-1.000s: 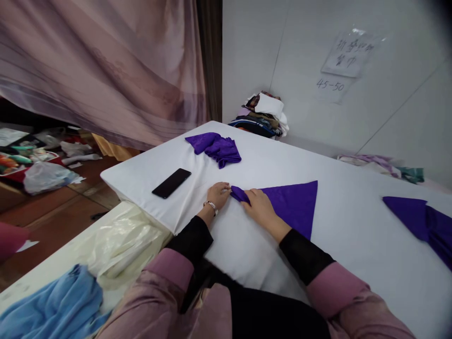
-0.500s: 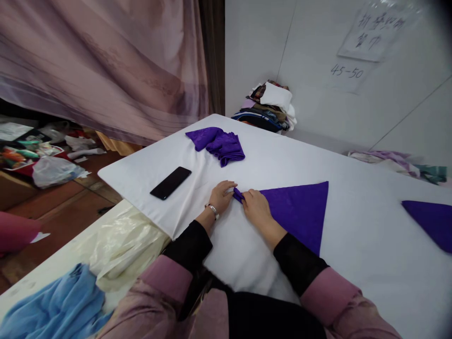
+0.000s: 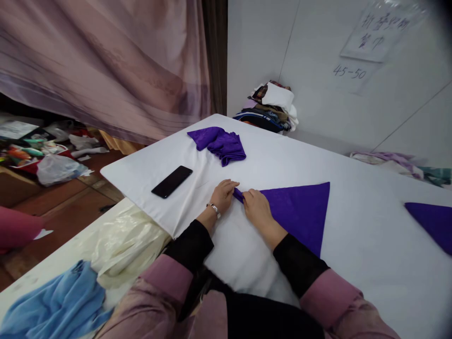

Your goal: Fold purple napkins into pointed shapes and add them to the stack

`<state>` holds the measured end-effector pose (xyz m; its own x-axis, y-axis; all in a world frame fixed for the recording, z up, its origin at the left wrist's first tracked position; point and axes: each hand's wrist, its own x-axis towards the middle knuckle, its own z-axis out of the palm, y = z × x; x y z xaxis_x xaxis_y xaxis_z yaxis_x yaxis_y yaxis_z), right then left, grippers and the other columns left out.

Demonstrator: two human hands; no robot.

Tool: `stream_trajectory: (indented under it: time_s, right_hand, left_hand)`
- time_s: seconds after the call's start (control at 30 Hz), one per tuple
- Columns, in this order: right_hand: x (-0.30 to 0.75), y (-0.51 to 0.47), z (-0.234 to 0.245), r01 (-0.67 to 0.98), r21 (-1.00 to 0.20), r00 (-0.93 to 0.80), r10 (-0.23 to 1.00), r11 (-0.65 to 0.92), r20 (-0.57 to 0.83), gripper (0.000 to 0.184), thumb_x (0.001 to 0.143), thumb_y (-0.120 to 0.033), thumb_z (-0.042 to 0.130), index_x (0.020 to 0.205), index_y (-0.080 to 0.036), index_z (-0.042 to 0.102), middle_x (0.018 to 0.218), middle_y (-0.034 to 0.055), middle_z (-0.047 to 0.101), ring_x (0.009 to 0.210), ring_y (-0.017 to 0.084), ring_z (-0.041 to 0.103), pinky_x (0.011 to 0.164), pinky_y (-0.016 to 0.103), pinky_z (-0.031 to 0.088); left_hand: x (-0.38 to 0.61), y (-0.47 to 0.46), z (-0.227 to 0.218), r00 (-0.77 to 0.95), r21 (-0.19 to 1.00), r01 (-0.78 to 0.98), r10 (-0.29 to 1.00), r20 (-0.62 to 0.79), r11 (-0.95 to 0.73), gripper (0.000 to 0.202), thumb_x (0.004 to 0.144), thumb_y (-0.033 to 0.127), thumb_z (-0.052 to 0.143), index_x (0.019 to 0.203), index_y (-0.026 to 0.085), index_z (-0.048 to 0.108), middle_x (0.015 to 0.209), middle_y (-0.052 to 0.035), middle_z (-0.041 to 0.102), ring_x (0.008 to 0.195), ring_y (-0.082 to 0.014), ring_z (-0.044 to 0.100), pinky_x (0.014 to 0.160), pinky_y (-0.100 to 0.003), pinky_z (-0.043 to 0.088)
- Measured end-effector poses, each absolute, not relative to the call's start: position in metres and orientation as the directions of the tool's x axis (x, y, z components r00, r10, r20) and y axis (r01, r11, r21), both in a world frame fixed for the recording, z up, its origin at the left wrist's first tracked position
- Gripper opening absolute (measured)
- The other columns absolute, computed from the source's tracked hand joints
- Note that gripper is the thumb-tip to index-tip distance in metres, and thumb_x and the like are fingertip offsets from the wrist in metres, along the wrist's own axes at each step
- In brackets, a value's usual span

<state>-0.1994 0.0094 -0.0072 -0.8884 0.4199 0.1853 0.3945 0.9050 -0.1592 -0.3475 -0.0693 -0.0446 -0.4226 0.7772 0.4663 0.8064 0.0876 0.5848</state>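
Observation:
A purple cloth napkin point(image 3: 300, 207) lies on the white-covered table point(image 3: 367, 282), spread to a point at the right. Its left end is rolled into a narrow strip between my hands. My left hand point(image 3: 223, 195) has its fingers closed round the tip of that strip. Just right of it, my right hand point(image 3: 257, 207) pinches the strip where it widens into the flat part. The right forearm hides some of the cloth's near side. A crumpled purple cloth point(image 3: 226, 146) rests farther back, and another purple cloth point(image 3: 432, 221) lies at the right edge.
A black phone point(image 3: 172, 181) lies left of my hands. Near the left front are a pale plastic sheet point(image 3: 127, 240) and a blue cloth point(image 3: 56, 301). Folded clothes point(image 3: 273, 106) are piled by the wall behind the table. A pink curtain point(image 3: 116, 61) hangs at the left.
The view has shifted slightly. Both hands stay on the rolled end of the purple napkin, and the left fingers have moved a little over its tip.

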Motion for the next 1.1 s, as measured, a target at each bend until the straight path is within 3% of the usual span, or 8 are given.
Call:
stream_trajectory:
  time_s: [0.43,0.6,1.1]
  right_hand:
    - [-0.198,0.009,-0.007,0.390,-0.151,-0.895,0.412,0.908,0.171,0.023,0.091,-0.016,0.040,0.103,-0.017,0.060,0.098,0.0096,0.059,0.092,0.022,0.051,0.078,0.033,0.037]
    - [-0.198,0.009,-0.008,0.384,-0.157,-0.896,0.408,0.910,0.172,0.024,0.091,-0.016,0.040,0.106,-0.017,0.059,0.099,0.0096,0.059,0.094,0.022,0.051,0.078,0.032,0.037]
    - [-0.214,0.002,0.000,0.412,-0.129,-0.882,0.430,0.902,0.191,0.015,0.091,-0.024,0.045,0.101,-0.019,0.056,0.099,0.0091,0.057,0.092,0.021,0.051,0.076,0.031,0.038]
  left_hand:
    - [-0.344,-0.071,-0.041,-0.448,0.554,0.809,0.816,0.365,0.196,0.030,0.078,0.011,0.050,0.096,0.024,0.069,0.098,-0.0031,0.067,0.106,-0.0206,0.055,0.096,-0.040,0.045]
    - [-0.344,-0.070,-0.039,-0.478,0.577,0.789,0.801,0.361,0.211,0.024,0.076,0.012,0.053,0.087,0.025,0.070,0.091,-0.0025,0.067,0.101,-0.0202,0.056,0.092,-0.039,0.046]
    - [-0.342,-0.070,-0.036,-0.492,0.581,0.789,0.774,0.399,0.202,0.022,0.073,0.010,0.054,0.080,0.025,0.068,0.089,-0.0017,0.066,0.100,-0.0196,0.056,0.093,-0.037,0.045]
